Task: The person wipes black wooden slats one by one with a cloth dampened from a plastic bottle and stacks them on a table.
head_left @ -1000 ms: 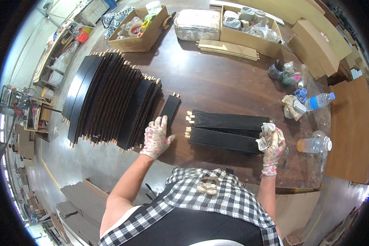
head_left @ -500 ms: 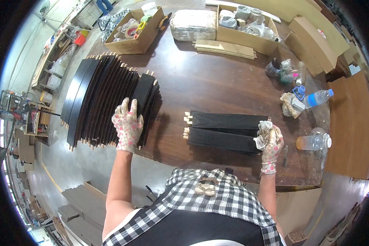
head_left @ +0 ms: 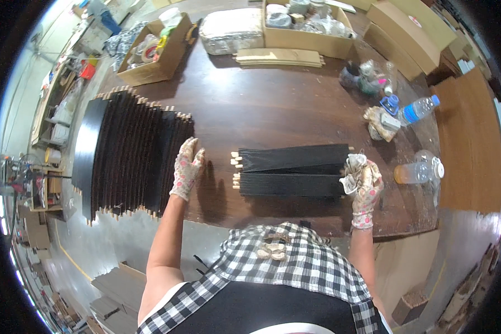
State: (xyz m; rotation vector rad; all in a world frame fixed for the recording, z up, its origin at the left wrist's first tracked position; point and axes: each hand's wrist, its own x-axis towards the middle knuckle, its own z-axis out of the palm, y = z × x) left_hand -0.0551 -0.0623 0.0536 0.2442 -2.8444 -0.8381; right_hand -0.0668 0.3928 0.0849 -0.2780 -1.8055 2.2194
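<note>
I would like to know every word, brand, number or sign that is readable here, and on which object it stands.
No text can be read.
Blue label on the clear bottle: print too small and blurred.
Red-and-white mark by the cardboard box: too small to tell.
Black strips: no writing visible.
</note>
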